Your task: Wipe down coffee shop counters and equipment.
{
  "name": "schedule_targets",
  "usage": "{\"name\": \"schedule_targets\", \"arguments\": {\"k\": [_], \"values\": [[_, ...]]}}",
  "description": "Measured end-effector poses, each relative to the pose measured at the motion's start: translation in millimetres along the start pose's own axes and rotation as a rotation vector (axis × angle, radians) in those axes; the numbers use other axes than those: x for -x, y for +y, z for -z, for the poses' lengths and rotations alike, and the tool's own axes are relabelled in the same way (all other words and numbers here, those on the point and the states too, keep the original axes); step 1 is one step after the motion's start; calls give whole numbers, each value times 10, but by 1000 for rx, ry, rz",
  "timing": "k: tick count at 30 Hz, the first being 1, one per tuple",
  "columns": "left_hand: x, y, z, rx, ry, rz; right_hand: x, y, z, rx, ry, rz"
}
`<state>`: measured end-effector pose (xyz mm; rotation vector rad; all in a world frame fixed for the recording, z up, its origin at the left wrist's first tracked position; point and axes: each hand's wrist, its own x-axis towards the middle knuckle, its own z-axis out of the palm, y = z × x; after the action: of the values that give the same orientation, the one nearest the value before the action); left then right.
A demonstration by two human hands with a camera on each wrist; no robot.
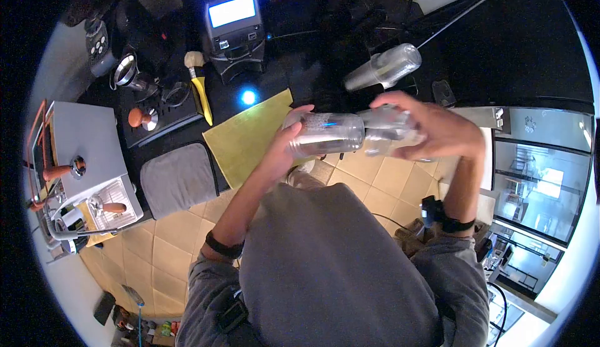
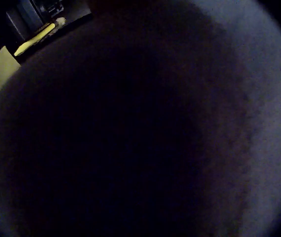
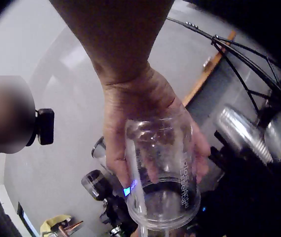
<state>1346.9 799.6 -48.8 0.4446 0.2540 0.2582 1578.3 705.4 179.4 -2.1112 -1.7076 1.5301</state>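
Held sideways in front of the chest, a clear cup (image 1: 328,135) with fine print is gripped near one end by my left hand (image 1: 280,145). My right hand (image 1: 445,129) curls round a second clear cup (image 1: 389,131), blurred in the head view, its end right at the first cup's end. White lettering reading "Essential" runs along this second cup (image 3: 162,163) in the right wrist view, where the fingers wrap both its sides. Most of the left wrist view is dark, hiding the left hand there.
Stacked clear cups (image 1: 390,65) lie at the back right of the black counter. A yellow-green cloth (image 1: 240,137) hangs over the front edge beside a grey folded cloth (image 1: 178,181). A yellow-handled brush (image 1: 201,94), a tamper (image 1: 142,119) and a lit-screen machine (image 1: 234,31) stand further left.
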Motion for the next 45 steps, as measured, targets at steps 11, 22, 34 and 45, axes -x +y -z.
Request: {"name": "schedule_targets", "arguments": {"k": [11, 22, 34, 45], "values": [[32, -269, 68, -96, -72, -52, -142, 508, -75, -179, 363, -98], [185, -107, 212, 52, -16, -39, -738, 1265, -274, 514, 123, -483], [239, -62, 213, 75, -53, -99, -785, 1386, -37, 319, -3, -554], [158, -82, 370, -18, 55, -41, 430, 572, 430, -40, 209, -137]]}}
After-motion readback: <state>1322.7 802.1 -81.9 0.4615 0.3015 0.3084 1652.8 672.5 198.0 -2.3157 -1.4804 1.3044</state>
